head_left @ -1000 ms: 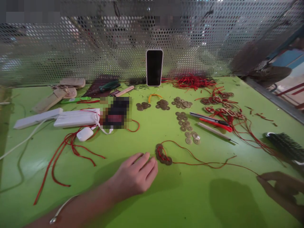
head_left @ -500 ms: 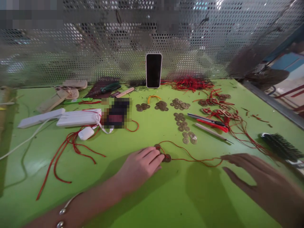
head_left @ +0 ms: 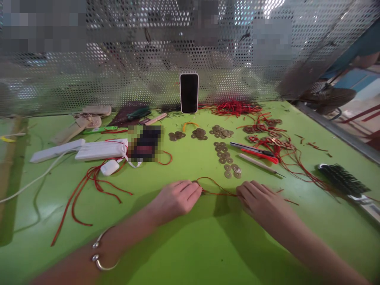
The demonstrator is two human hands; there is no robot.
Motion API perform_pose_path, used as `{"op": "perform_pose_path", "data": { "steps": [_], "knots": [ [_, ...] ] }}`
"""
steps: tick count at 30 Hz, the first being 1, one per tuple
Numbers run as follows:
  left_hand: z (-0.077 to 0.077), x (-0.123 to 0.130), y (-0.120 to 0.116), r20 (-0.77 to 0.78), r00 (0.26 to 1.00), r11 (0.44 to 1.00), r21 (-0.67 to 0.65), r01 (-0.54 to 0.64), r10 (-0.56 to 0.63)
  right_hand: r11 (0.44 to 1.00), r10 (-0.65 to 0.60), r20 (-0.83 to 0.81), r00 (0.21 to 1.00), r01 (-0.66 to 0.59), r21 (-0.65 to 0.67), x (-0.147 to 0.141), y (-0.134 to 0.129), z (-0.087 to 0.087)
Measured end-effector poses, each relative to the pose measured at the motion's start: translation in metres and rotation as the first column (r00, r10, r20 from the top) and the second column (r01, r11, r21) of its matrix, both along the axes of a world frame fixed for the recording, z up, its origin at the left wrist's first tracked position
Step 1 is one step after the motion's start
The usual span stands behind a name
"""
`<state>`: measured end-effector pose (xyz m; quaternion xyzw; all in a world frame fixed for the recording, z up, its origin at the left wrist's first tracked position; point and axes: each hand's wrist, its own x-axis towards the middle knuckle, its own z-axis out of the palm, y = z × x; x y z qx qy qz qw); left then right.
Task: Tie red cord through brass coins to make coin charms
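My left hand (head_left: 179, 198), with a silver bangle on its wrist, is closed on coins near the middle of the green table (head_left: 178, 249). Only a dark edge of the coins shows by its fingertips. A thin red cord (head_left: 218, 193) runs from there to my right hand (head_left: 255, 198), whose fingers are pressed together around it. Short cord ends stick out beyond the right hand. Just behind the hands, rows of holed coins (head_left: 222, 152) lie flat.
Cutter (head_left: 252, 149), pointed tool (head_left: 258, 164) and brush (head_left: 341, 180) lie to the right. Red cords (head_left: 234, 107) and coin piles (head_left: 198, 133) sit farther back. A phone (head_left: 189, 93) stands against the perforated metal screen (head_left: 160, 59). White power strip (head_left: 101, 149) at left.
My right hand has moved left, closer to my left hand, and its spread fingers have closed on the cord. My left hand now covers more of the coins. The view has shifted slightly.
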<state>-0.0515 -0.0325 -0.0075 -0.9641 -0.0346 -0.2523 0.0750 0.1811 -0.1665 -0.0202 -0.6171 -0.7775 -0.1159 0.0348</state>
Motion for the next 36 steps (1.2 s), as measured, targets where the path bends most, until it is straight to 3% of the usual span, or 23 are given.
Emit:
{"op": "perform_pose_path", "data": {
  "steps": [4,6,9,11,16,21,26,32,34,36],
  "knots": [
    [0.003,-0.004,0.003,0.047,0.993,0.951,-0.294,-0.093,0.112,0.999,-0.046,-0.069,0.997,0.045,-0.002,-0.003,-0.003,0.007],
    [0.005,-0.007,0.003,0.049,0.996,0.963,-0.261,-0.063,0.078,0.998,-0.051,-0.126,0.991,0.047,-0.039,-0.005,-0.004,0.013],
    [0.009,-0.015,0.0,-0.021,0.998,0.996,-0.081,0.049,-0.051,0.996,-0.055,-0.165,0.985,0.042,-0.083,-0.006,-0.006,0.018],
    [0.01,-0.021,-0.003,-0.056,0.995,0.996,-0.037,0.083,-0.085,0.995,-0.043,-0.16,0.986,0.027,-0.099,-0.005,-0.007,0.019],
    [0.014,-0.028,0.003,-0.079,0.997,0.972,-0.232,-0.041,0.023,0.996,0.01,-0.141,0.99,-0.023,-0.085,-0.002,-0.003,0.019],
    [0.019,-0.002,0.018,-0.288,0.93,0.861,-0.386,-0.33,0.227,0.985,0.098,-0.128,0.987,-0.114,-0.128,-0.014,0.005,0.021],
    [0.02,0.027,0.016,-0.392,0.896,0.825,-0.42,-0.377,0.21,0.976,0.113,-0.105,0.988,-0.13,-0.176,-0.028,0.012,0.02],
    [0.02,0.034,0.008,-0.412,0.888,0.841,-0.392,-0.373,0.202,0.982,0.126,-0.025,0.992,-0.128,-0.138,-0.035,0.015,0.017],
    [0.021,0.032,0.009,-0.399,0.897,0.773,-0.502,-0.387,0.191,0.987,0.108,-0.049,0.993,-0.113,-0.114,-0.035,0.014,0.018],
    [0.025,0.029,0.011,-0.355,0.921,0.621,-0.689,-0.374,0.161,0.994,0.1,-0.125,0.987,-0.106,-0.042,-0.034,0.013,0.019]
  ]
}}
